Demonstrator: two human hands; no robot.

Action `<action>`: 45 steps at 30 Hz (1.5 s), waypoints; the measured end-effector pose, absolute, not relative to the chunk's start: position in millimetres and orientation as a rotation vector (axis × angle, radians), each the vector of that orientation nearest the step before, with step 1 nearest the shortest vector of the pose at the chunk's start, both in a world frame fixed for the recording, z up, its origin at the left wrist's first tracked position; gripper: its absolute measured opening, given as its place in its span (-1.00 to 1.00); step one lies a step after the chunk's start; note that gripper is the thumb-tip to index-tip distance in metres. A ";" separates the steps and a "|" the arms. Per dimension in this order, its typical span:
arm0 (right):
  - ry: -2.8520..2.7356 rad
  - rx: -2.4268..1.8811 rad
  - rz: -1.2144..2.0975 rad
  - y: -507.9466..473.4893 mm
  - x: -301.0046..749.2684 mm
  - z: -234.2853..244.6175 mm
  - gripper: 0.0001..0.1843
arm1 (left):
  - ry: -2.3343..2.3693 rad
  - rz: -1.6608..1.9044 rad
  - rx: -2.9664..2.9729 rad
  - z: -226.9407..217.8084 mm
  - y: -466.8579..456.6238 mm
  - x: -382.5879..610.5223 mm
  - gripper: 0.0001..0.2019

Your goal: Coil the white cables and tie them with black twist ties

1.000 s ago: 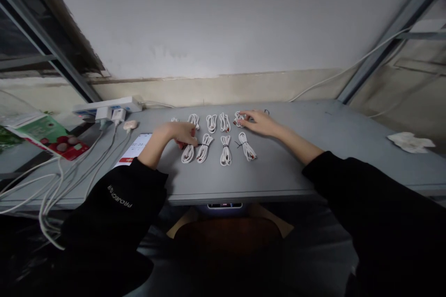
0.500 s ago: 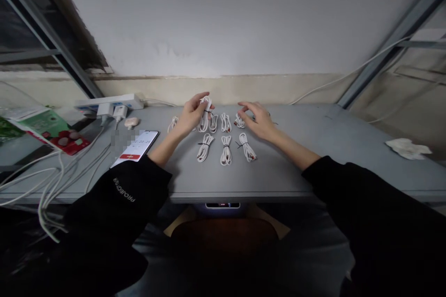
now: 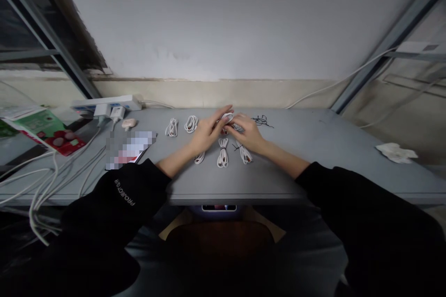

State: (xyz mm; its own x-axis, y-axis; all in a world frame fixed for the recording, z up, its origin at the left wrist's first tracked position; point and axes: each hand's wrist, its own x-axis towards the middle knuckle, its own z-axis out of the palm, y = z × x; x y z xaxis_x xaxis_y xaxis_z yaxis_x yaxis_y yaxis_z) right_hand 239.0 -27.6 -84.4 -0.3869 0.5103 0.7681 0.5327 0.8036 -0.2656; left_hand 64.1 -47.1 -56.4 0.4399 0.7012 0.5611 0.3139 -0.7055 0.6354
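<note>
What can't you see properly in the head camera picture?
Head view:
The white cable bundle: the left hand and right hand hide most of it.
The lower-left cable bundle: the left hand covers its top.
The smartphone: pixelated blur hides its screen.
The black wire bits: too thin to identify.

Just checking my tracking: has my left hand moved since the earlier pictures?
Yes, the left hand has moved to the right, farther from the white power strip.

Left hand [image 3: 209, 133] and right hand [image 3: 245, 132] meet on a white cable coil [image 3: 227, 118] mid-table; tied cable coils [image 3: 223, 152] lie nearby on the grey table [image 3: 282, 178].
</note>
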 end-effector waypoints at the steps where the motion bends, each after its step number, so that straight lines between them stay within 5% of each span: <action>1: -2.053 -0.758 -0.030 -28.6 238.4 -84.2 -0.78 | 0.858 1.190 2.238 -56.6 -46.9 64.3 -0.57; 7: -2.043 -0.787 -0.129 -31.0 237.3 -85.7 -0.78 | 0.930 1.116 2.161 -62.5 -39.8 64.8 -0.45; 11: -1.984 -0.822 -0.123 -29.5 238.1 -86.8 -0.80 | 0.871 1.109 2.149 -62.1 -35.3 62.7 -0.66; 22: -1.994 -0.767 0.037 -33.1 236.4 -85.1 -0.91 | 0.935 1.083 2.126 -61.3 -32.9 60.3 -0.74; 45: -2.184 -0.869 -0.303 -40.6 238.3 -79.2 -0.82 | 1.067 0.942 1.884 -55.5 -27.5 57.0 -0.61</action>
